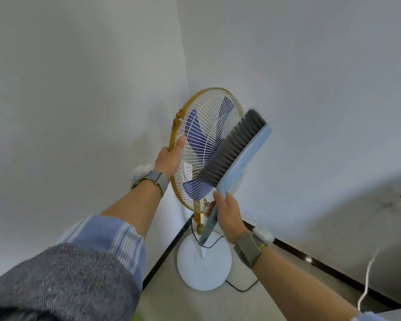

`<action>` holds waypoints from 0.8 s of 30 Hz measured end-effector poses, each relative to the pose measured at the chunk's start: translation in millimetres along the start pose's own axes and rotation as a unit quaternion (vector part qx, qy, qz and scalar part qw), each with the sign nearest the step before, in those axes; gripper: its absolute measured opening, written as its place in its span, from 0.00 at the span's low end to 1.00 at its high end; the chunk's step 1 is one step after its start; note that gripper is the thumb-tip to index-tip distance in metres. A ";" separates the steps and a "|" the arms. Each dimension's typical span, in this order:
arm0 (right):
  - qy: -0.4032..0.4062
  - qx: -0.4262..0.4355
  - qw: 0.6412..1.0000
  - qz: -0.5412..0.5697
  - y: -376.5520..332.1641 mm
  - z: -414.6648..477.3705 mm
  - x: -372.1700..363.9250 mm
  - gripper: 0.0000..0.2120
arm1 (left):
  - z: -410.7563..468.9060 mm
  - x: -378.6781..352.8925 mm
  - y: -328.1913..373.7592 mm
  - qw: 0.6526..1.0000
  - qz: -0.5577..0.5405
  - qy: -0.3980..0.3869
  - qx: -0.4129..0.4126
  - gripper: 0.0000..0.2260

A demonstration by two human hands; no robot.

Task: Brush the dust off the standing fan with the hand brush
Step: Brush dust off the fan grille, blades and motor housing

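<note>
A striped blue sleeve (111, 235) lies at eight o'clock in the view, and from it the bare left arm reaches up to the fan (206, 126), with a grey wrist band (158, 179) just below the hand. The left hand (169, 158) grips the yellow ring (171, 140) of the fan's guard at about nine o'clock on that ring. The thumb lies straight along the front, pointing up, while the other fingers pass behind the ring and are hidden. The fan stands in the corner of two pale walls, its white wire guard tilted back and its purple blades (195, 128) showing through the wires. Its round white base (204, 272) sits on the floor at six o'clock, beside the black skirting (167, 249), and a black cord (241, 288) loops out from behind it. The brush (239, 154) crosses the right half of the guard, slanting from seven o'clock up to one o'clock. Its grey bristles (232, 144) face the wires, its light blue back faces the right wall, and whether the bristles touch cannot be told. The right hand (229, 216) holds the brush handle at five o'clock under the guard, fingers wrapped close together round it and thumb on top. A second grey band (250, 249) circles that wrist. A white cord (368, 274) hangs at four o'clock in the view.
</note>
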State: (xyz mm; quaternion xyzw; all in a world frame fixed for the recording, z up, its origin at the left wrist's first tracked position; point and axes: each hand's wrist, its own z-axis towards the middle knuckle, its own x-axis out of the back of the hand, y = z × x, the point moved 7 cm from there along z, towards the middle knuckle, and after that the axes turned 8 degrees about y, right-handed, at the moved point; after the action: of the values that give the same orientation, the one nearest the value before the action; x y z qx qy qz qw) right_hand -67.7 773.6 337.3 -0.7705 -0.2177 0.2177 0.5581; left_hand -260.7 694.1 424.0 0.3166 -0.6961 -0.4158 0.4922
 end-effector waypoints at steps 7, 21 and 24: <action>0.118 0.013 0.950 -0.290 28.2 31.3 52.0 0.15 | -9.6 11.4 -11.4 1.000 0.002 0.017 0.004 0.55; -0.013 0.003 0.986 -0.168 49.2 3.7 23.7 0.07 | -20.5 6.6 -4.3 1.000 0.007 0.007 0.006 0.54; -0.044 0.032 0.992 -0.118 29.4 -2.3 12.7 0.06 | -25.7 10.1 -0.5 1.000 -0.004 0.006 0.005 0.45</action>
State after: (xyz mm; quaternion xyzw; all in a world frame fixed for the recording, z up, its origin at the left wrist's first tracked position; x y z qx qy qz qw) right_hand -53.4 770.9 308.8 -0.7110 -0.3242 0.1906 0.5941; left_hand -239.4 678.3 432.2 0.3243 -0.6936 -0.4126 0.4936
